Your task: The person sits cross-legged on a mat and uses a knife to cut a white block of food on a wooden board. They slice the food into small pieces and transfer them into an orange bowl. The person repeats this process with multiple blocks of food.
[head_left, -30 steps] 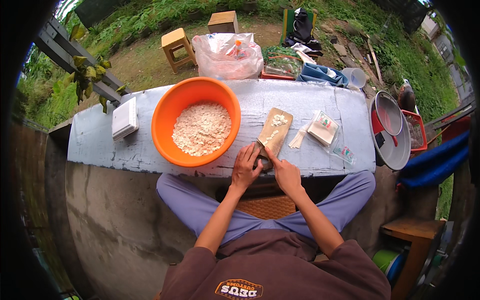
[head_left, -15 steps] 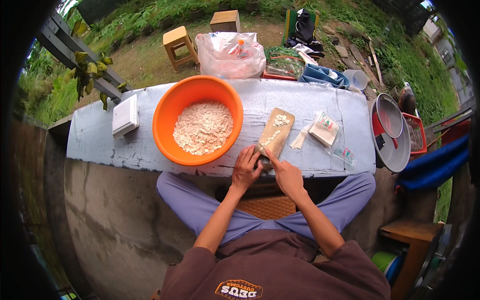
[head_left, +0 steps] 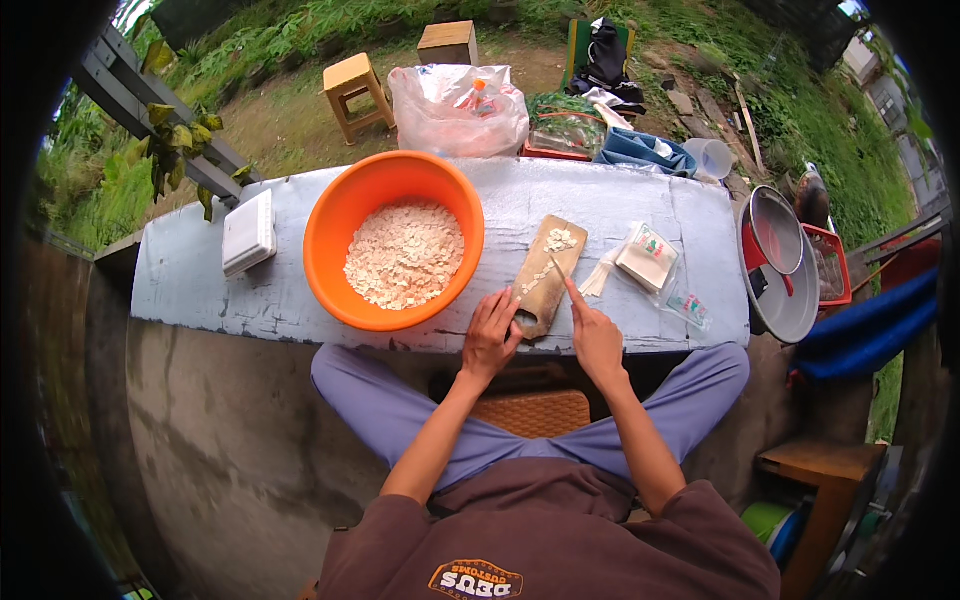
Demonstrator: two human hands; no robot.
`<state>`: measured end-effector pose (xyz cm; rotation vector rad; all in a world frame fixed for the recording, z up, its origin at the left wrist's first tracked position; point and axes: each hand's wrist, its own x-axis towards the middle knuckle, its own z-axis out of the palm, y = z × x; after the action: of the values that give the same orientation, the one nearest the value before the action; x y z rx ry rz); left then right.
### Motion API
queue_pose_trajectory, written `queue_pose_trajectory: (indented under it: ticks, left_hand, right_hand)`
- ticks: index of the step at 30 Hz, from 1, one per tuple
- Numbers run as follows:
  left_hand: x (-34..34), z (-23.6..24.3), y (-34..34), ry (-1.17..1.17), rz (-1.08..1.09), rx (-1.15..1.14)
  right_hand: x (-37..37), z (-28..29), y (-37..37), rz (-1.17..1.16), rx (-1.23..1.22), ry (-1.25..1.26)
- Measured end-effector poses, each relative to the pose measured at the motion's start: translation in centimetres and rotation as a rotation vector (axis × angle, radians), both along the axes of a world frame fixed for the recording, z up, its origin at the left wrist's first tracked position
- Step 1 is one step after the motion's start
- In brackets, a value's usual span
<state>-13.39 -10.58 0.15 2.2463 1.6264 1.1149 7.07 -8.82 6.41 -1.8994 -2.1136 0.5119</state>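
Head view: right fingers [head_left: 578, 304] clamp knife [head_left: 558, 268]; left fingers [head_left: 496, 307], grip unclear, at board's [head_left: 541, 299] edge beside bare tabletop [head_left: 498, 240].

Bent left hand [head_left: 488, 335] beside a closed right hand [head_left: 597, 342]

The person sits with knees spread wide. The left forearm [head_left: 437, 430] slants forward and inward to a nearly straight wrist; the hand lies back upward, its fingers close together and bent, the thumb set off toward the right. The right forearm [head_left: 642, 435] also slants forward and inward, and its hand is curled in a grip with the index finger reaching ahead. The two hands are near each other but apart, roughly level. Both forearms are bare.
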Motion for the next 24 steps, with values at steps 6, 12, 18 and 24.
queue_pose_trajectory:
  ticks: [6, 12, 18, 24]
  left_hand:
    - [0.2, 0.0, 0.4, 0.061, -0.035, -0.086]
    - [1.4, 2.1, 2.6, 0.145, -0.119, -0.190]
    - [2.5, 2.4, 4.6, 0.182, -0.184, -0.225]
    - [3.4, 1.7, 4.4, 0.120, -0.081, -0.169]
  right_hand:
    - [1.5, -0.9, 1.2, -0.014, -0.024, -0.031]
    - [1.1, -0.5, 1.0, 0.013, -0.070, -0.005]
    - [1.0, -1.1, 1.0, 0.018, -0.051, 0.065]
    - [3.6, -1.8, 0.8, -0.134, 0.121, 0.126]
